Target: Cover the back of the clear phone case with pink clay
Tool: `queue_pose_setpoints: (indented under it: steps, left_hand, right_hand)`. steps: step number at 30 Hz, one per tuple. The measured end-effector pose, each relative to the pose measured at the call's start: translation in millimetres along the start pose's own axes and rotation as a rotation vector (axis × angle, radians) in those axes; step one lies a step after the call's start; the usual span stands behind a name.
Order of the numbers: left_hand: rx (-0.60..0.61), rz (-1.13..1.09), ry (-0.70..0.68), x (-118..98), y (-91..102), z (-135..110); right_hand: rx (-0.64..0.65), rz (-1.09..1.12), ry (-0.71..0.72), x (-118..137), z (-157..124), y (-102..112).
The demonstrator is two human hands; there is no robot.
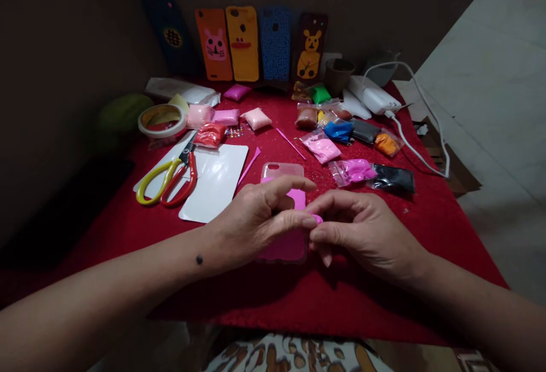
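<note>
Fingers [294,221] of the left hand [251,221] and right hand [362,230] pinch a pink clay bit [318,219] together over the phone case [284,213] on the red desk [128,230].

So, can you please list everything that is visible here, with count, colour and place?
phone case: 1, clear, partly covered with pink, centre of the cloth, under the hands
bit of clay: 1, pink, pinched between both hands
decorated cases: 5, dark blue, orange, yellow, blue, brown, standing along the back wall
scissors: 1, yellow and red handles, left, on the white sheets
white sheets: at least 2, left of the phone case
tape roll: 1, pale, far left
clay bags: many, mixed colours, middle and right
pink sticks: 2, behind the phone case
charger: 1, white, back right
red cloth: 1, covers the table
left hand: over the phone case
right hand: beside it
</note>
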State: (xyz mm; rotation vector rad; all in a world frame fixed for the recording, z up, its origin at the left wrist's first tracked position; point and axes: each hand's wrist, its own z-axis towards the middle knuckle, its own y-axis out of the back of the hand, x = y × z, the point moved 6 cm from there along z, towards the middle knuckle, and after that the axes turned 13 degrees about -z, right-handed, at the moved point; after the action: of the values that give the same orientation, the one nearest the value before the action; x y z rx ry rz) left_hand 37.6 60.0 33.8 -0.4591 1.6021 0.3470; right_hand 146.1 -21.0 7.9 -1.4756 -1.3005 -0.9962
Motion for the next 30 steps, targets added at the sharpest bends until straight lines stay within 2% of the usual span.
queue_pose_setpoints:
  steps: [3,5,10,16,22,25,28,30]
  left_hand:
    - [0.074,-0.11,0.044,-1.4,-1.4,0.3]
    - [0.07,-0.175,0.053,-5.1,2.8,0.4]
    - [-0.138,-0.088,-0.032,-10.7,24.2,1.6]
    - [-0.217,-0.136,-0.036,-10.5,33.2,4.0]
    - [-0.289,-0.201,-0.072,-6.6,53.1,10.3]
    - [-0.307,0.024,-0.157,-5.8,61.5,15.7]
    - [-0.333,0.464,-0.282,-8.7,64.1,19.2]
    - [-0.31,0.687,-0.297,-5.8,62.2,21.9]
  right_hand:
    - [-0.048,-0.061,0.051,5.1,-3.0,2.3]
    - [-0.052,-0.048,0.054,4.9,-2.5,4.5]
    - [-0.067,-0.011,0.075,1.6,3.1,12.6]
    - [-0.158,0.058,0.076,4.3,6.7,20.0]
    - [-0.105,0.199,0.032,1.3,12.4,19.2]
    - [-0.104,0.218,0.034,-0.7,13.9,21.5]
    - [-0.099,0.238,0.022,-2.3,14.5,23.8]
    - [-0.097,0.256,0.014,-2.7,14.8,25.1]
